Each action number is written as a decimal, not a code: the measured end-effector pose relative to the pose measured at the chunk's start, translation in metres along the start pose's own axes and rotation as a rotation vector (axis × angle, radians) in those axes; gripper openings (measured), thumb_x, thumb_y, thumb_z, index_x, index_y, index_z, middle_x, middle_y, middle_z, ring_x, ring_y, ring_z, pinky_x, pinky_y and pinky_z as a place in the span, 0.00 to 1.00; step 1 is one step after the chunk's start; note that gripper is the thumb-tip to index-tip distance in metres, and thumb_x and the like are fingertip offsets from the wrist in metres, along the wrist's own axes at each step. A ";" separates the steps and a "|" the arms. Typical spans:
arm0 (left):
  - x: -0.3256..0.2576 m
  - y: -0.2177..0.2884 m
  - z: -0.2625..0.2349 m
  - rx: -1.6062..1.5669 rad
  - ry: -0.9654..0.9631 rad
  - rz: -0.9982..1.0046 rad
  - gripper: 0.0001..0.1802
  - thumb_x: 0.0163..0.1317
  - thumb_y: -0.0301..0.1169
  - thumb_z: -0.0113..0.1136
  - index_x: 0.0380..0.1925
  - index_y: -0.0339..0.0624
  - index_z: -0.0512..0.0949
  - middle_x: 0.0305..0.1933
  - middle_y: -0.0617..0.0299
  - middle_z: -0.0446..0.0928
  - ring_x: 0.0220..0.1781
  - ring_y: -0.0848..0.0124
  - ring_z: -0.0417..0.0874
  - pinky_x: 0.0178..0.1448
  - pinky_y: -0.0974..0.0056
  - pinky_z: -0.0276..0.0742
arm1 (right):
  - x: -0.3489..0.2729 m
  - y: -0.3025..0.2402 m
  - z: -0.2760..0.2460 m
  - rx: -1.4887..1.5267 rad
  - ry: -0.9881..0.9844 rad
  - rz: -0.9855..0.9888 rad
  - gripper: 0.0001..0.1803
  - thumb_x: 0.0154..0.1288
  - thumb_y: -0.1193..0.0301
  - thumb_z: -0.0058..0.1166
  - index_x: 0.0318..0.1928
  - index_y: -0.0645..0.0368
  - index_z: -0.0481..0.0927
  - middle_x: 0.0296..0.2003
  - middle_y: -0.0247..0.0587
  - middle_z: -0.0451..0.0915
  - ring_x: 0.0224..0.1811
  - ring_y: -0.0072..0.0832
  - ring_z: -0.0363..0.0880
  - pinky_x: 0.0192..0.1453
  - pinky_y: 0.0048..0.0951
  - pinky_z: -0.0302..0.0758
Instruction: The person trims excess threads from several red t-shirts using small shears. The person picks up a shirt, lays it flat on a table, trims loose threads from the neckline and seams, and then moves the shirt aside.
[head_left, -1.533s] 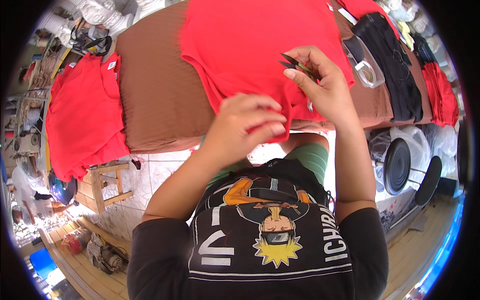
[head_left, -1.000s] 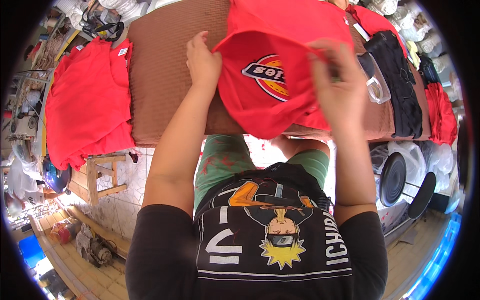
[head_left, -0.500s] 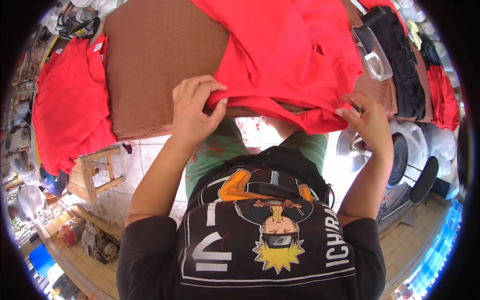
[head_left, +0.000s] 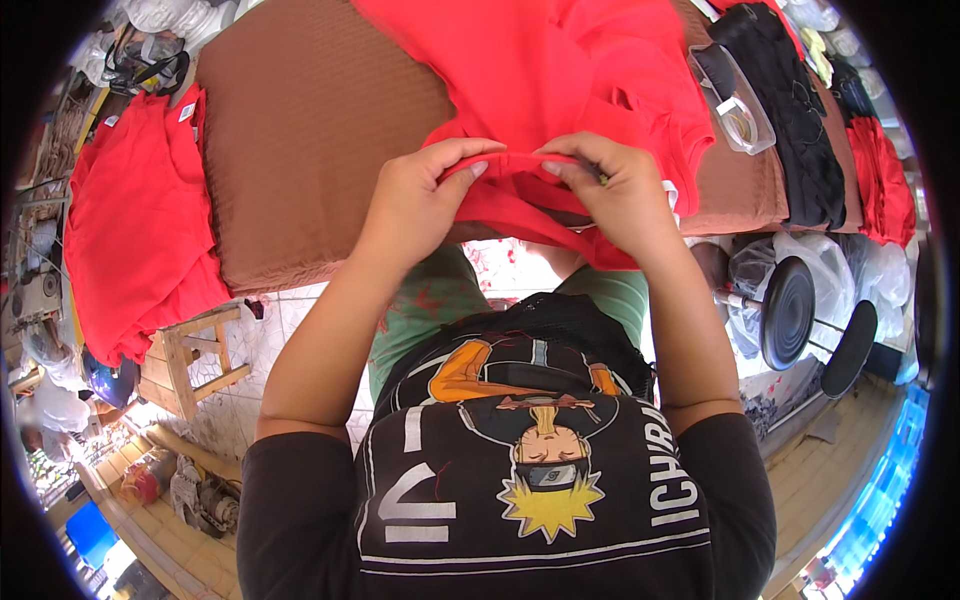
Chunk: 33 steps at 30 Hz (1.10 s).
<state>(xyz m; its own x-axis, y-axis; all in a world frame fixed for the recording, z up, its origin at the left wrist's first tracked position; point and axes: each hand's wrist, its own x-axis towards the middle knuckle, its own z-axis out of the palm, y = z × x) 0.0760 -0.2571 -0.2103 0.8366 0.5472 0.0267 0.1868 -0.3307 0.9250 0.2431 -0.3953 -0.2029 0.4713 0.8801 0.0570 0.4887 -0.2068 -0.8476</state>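
Both hands, left hand [head_left: 415, 205] and right hand [head_left: 620, 195], are pinching with closed fingers the hem of a red shirt [head_left: 560, 70] lying mid-top of frame on the brown table [head_left: 310, 130], soft, light, floppy cloth, best gripped along that folded edge.

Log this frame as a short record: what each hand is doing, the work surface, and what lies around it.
left hand: pinching the near edge of a red garment
right hand: pinching the same edge, close beside the left hand
surface: brown padded table, garment spread over it
left of table: pile of red garments, wooden stool below
right of garment: clear plastic box, black garments, more red cloth
lower right: black stool
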 end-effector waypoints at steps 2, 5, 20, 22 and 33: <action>-0.001 0.000 -0.006 -0.348 -0.114 -0.129 0.15 0.66 0.24 0.55 0.52 0.35 0.78 0.44 0.59 0.83 0.43 0.73 0.82 0.52 0.69 0.77 | 0.002 -0.002 -0.005 0.280 -0.002 0.027 0.07 0.63 0.70 0.61 0.37 0.60 0.83 0.26 0.32 0.80 0.31 0.13 0.73 0.37 0.21 0.72; -0.006 0.010 -0.006 -0.481 -0.206 -0.239 0.15 0.66 0.28 0.58 0.50 0.32 0.78 0.44 0.60 0.81 0.44 0.77 0.80 0.52 0.71 0.76 | 0.002 0.003 -0.008 0.424 -0.018 0.042 0.09 0.64 0.69 0.61 0.36 0.64 0.82 0.29 0.29 0.81 0.32 0.13 0.73 0.39 0.19 0.71; -0.016 0.015 0.020 -0.034 0.309 0.117 0.09 0.56 0.25 0.65 0.38 0.37 0.80 0.40 0.59 0.81 0.39 0.70 0.83 0.44 0.70 0.76 | -0.015 -0.016 0.000 0.183 0.202 -0.163 0.10 0.54 0.73 0.68 0.37 0.58 0.83 0.31 0.29 0.74 0.27 0.16 0.69 0.31 0.18 0.67; -0.017 0.015 0.023 0.074 0.397 0.228 0.09 0.56 0.24 0.65 0.37 0.38 0.79 0.40 0.58 0.81 0.39 0.69 0.83 0.43 0.69 0.77 | -0.020 -0.026 0.002 0.051 0.245 -0.291 0.13 0.51 0.74 0.69 0.38 0.58 0.82 0.31 0.29 0.74 0.26 0.17 0.70 0.30 0.18 0.68; -0.017 0.024 0.013 -0.224 0.043 0.201 0.13 0.56 0.24 0.66 0.43 0.40 0.80 0.42 0.61 0.79 0.36 0.75 0.79 0.40 0.71 0.75 | -0.023 -0.031 0.003 0.131 0.213 -0.309 0.13 0.50 0.84 0.62 0.37 0.58 0.82 0.31 0.32 0.74 0.28 0.18 0.72 0.30 0.19 0.69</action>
<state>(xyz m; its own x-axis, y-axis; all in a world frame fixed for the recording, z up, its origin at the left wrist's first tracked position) 0.0733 -0.2846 -0.1932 0.8216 0.5217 0.2299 -0.1029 -0.2608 0.9599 0.2146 -0.4081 -0.1801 0.4651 0.7815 0.4159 0.5398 0.1220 -0.8329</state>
